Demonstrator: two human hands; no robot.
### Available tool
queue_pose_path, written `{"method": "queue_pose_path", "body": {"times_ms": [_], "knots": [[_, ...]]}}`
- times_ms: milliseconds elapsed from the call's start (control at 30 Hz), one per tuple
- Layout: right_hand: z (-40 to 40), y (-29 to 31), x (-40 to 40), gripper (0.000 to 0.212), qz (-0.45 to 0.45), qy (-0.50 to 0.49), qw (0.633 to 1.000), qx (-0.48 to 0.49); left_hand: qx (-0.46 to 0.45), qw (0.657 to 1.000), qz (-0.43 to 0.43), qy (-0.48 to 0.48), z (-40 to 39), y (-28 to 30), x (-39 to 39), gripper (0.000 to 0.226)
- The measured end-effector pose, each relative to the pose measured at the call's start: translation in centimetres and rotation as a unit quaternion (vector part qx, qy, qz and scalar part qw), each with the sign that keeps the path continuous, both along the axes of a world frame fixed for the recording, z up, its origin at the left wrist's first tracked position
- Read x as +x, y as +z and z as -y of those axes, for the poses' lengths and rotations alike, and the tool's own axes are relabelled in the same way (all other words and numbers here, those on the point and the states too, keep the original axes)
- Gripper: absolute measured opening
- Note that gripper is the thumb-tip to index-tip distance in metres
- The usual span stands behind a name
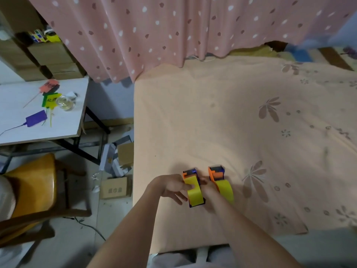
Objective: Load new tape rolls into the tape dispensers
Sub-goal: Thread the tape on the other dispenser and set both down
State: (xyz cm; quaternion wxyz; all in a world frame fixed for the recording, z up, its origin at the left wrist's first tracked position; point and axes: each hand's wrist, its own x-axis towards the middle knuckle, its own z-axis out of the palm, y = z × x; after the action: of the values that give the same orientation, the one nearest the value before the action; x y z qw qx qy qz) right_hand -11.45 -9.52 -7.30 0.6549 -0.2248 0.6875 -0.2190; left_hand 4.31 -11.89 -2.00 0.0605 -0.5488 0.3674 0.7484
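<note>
Head view, looking down. A bed (241,122) under a peach sheet with a flower print fills the right half. Behind it hangs a pink curtain (154,31) with pale and dark spots. To the left stands a white desk (29,130) on black legs, carrying a purple flat item with a cable (36,118), coloured paper tags on sticks (49,92) and a glass jar (65,103). Below the desk sits an orange-seated chair (32,182); cardboard boxes (116,187) lie on the floor between the chair and the bed.

Two tape dispensers stand side by side on the sheet near the bed's front edge, close together but apart — both orange at the far end. The left dispenser (194,187) has a purple base and a yellow tape roll across its top; the right dispenser (219,179) carries a yellow roll that curves toward the viewer.

The left hand (173,187) rests against the left dispenser's left side, thumb pressed on the yellow tape, other fingers spread toward the sheet. The right hand (207,188) lies between the two dispensers, touching the left one's right side; its finger posture cannot be made out.
</note>
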Motion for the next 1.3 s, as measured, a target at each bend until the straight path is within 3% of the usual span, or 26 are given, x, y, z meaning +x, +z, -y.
{"method": "queue_pose_path", "body": {"times_ms": [100,233,333,433,533,633,800,900,967,1100,1300], "knots": [[0.1,-0.1,-0.3,0.015,-0.002,-0.017,1.0,0.013,-0.017,1.0,0.014,-0.018,0.2,-0.1,-0.6,0.025],[0.4,-0.3,0.0,0.033,0.01,-0.013,0.998,0.053,-0.004,0.999,0.024,-0.04,0.4,-0.7,-1.0,0.039],[1.3,-0.1,0.1,0.026,0.034,0.003,0.993,0.11,0.021,0.998,0.029,-0.049,-0.4,-1.2,-1.8,0.043],[1.5,-0.6,0.2,0.022,-0.023,-0.01,0.996,0.09,0.042,0.998,0.024,-0.039,-1.3,-1.7,-2.1,0.037],[1.4,-0.6,0.6,0.028,-0.064,0.039,0.994,0.079,0.038,0.999,0.016,-0.029,-1.5,-1.8,-1.8,0.027],[1.4,0.0,0.7,0.028,-0.074,0.1,0.989,0.074,0.019,0.999,0.02,-0.028,-1.3,-1.7,-1.8,0.025],[1.1,0.5,0.8,0.015,-0.057,0.083,0.992,0.078,0.011,0.999,0.038,-0.031,-1.1,-1.6,-1.3,0.023],[2.1,1.2,1.0,0.037,-0.132,0.212,0.962,0.113,0.011,0.998,0.051,-0.04,-0.7,-1.6,-1.5,0.023],[2.6,1.5,1.2,0.038,-0.178,0.249,0.945,0.117,0.013,0.997,0.06,-0.045,-0.5,-1.4,-1.5,0.029],[2.4,2.0,1.2,0.032,-0.215,0.222,0.947,0.085,0.018,0.996,0.07,-0.056,-0.6,-1.4,-1.8,0.036],[2.5,2.9,0.7,0.033,-0.184,0.228,0.953,0.07,0.005,0.996,0.071,-0.045,-1.0,-1.5,-2.7,0.039]]}}
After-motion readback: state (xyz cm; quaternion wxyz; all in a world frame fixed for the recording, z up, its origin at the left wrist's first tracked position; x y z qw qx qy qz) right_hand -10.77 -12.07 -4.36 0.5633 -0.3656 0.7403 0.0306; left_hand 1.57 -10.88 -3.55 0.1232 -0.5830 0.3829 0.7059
